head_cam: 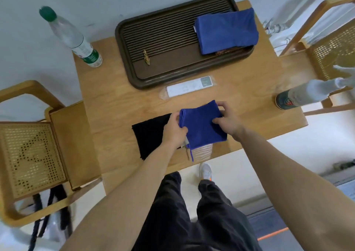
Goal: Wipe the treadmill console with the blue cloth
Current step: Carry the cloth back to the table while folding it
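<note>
Both hands' fingers [177,119] (curled) pinch blue cloth [202,124].

Cloth [201,124] pinched between the fingers of both hands: solid royal blue, no pattern. Under the left hand [173,133] fingers: plain black cloth [148,133]. Just below the fingertips, a pale pink-and-white striped piece [202,152]. Beyond the fingers: white remote [189,86], dark brown ribbed tray [172,45], second blue cloth [226,30]. Table [119,100] is light wood grain. Bottle [71,37]: clear, green cap and label.
</note>
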Demonstrator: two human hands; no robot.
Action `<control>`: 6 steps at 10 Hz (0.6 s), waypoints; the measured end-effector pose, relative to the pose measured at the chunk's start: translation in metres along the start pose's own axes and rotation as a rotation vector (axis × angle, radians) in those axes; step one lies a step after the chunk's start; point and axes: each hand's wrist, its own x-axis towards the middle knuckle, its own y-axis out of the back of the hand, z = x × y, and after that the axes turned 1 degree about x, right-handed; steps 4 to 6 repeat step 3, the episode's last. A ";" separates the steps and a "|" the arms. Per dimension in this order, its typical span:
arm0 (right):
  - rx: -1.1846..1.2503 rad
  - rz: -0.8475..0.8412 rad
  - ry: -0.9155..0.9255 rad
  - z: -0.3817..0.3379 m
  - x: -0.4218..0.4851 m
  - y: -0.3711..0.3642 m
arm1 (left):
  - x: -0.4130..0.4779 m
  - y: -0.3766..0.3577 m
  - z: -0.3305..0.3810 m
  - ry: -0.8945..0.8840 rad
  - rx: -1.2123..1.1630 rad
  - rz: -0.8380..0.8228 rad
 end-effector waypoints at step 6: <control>-0.445 0.006 0.065 -0.008 0.017 0.018 | -0.021 -0.004 0.029 0.112 0.396 0.238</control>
